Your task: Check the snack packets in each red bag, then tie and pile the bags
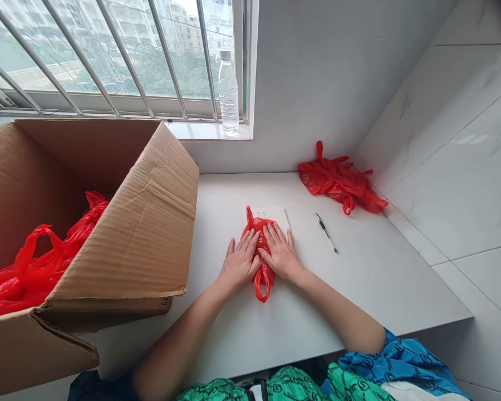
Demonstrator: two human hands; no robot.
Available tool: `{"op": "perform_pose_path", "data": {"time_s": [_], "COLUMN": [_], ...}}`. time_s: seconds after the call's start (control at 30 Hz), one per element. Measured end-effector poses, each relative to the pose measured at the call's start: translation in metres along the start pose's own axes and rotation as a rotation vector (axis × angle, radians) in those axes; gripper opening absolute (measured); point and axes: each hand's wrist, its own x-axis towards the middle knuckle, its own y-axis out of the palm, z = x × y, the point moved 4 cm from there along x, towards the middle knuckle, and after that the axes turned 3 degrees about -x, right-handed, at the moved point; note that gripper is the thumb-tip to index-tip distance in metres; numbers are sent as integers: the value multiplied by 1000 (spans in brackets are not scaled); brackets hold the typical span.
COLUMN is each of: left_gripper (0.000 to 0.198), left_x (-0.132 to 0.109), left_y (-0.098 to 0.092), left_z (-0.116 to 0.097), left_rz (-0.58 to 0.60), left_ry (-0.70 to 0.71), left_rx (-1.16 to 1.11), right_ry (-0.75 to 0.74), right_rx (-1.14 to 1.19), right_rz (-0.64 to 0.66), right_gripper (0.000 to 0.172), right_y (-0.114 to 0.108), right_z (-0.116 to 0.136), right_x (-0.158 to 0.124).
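A red plastic bag (265,273) lies bunched on the white table, one looped handle toward me and another sticking up at the far end. My left hand (241,259) rests flat on its left side, fingers stretched out. On the right side, my right hand (283,255) presses down with its fingers spread. Both palms cover much of the bag. Partly hidden beneath the bag's far end is a white notepad or sheet of paper (280,215) with small marks along its top.
A large open cardboard box (150,223) holding red plastic bags (37,273) stands at left. Several more red bags (338,178) are piled at the back right. A pen (326,233) lies right of my hands. A water bottle (228,94) stands on the windowsill.
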Motion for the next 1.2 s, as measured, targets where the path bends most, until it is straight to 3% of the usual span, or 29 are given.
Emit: {"op": "perform_pose_path", "data": {"time_s": [0.23,0.33,0.4,0.47,0.53,0.7,1.2], "left_gripper": [57,45,39,39,45,55,56], "left_x": [-1,-2,-2,-2,-1,1,2], "left_y": [-8,-24,-34,-36,-28,0,3], "left_z": [0,1,2,3,3,8,8], "left_rz": [-27,-188,-325,-387,-332,-78,-19], "left_ry": [25,35,17,4,-1,1,-44], "left_rx": [-31,-137,-184,-175,-123,5,54], "right_ry": [-35,-51,-18,9,-12,-74,-29], "right_rx": [75,192,265,283,245,118,111], "right_rz": [7,-59,-166,-269,-280,-32,30], "right_gripper": [68,63,59,58,61,60,60], "right_y": [-4,-11,-17,-21,-20,-5,-7], "right_z": [-4,-13,-19,-20,-15,2,3], "right_x": [2,4,6,6,6,6,5]}}
